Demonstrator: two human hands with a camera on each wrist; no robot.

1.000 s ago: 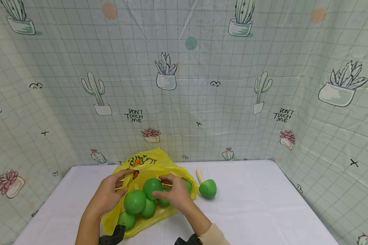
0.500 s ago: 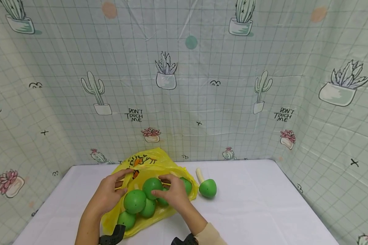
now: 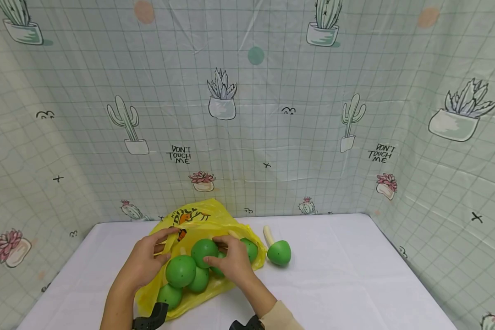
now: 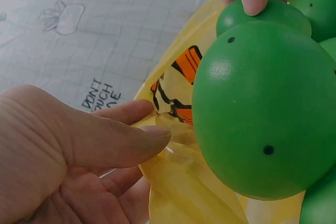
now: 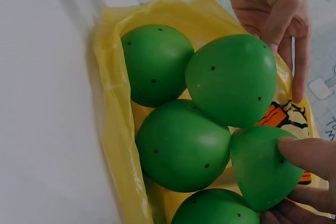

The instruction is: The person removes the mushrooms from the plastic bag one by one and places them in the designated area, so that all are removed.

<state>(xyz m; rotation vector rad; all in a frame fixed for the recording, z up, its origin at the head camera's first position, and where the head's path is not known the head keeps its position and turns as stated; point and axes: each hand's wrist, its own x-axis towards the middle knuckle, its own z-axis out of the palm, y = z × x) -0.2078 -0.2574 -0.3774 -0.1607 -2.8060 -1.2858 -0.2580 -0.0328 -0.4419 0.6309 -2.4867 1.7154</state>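
Note:
A yellow plastic bag (image 3: pixel 208 300) lies on the table with its mouth spread open. Several green toy mushrooms with small black dots sit inside it, their round caps (image 3: pixel 180 271) crowded at the opening. My left hand (image 3: pixel 142 261) pinches the bag's left edge between thumb and fingers, as the left wrist view shows close up. My right hand (image 3: pixel 233 259) reaches into the bag's mouth and grips one mushroom cap (image 5: pixel 265 166) between thumb and fingers. That mushroom's stem is mostly hidden behind the caps.
One more green toy mushroom (image 3: pixel 278 252) with a cream stem lies on the white table (image 3: pixel 334 284), right of the bag. A hanging cloth (image 3: pixel 268 137) printed with cacti stands behind and at both sides.
My right forearm has shifted slightly to the left, with the hand on the same cap. The left hand, the bag and the mushrooms stay nearly as they were.

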